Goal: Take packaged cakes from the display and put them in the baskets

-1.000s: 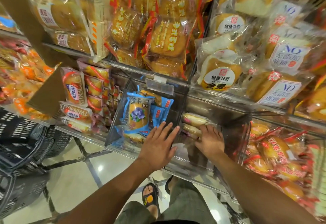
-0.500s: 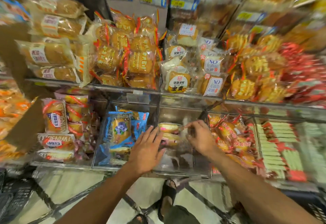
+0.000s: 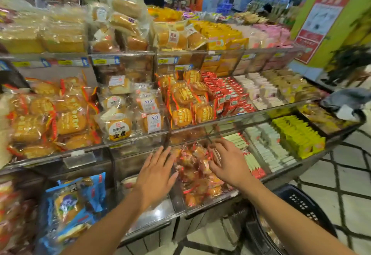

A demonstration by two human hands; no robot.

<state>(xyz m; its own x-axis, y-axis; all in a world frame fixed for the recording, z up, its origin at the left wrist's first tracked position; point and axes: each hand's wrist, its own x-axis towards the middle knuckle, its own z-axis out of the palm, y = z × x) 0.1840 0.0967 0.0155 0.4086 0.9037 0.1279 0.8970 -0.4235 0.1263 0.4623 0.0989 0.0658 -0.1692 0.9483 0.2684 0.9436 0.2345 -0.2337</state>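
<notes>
Both hands reach over the lowest tier of the display. The left hand is flat with straight fingers and holds nothing. The right hand, fingers spread wide and slightly bent, hovers over the red-wrapped cakes piled in their clear compartment; whether it touches them I cannot tell. A black basket sits on the floor, near right.

Both bare forearms reach forward, side by side. The left hand is flat, palm down, fingers straight and slightly spread. The right hand is palm down too, fingers spread and loosely bent, holding nothing.
</notes>
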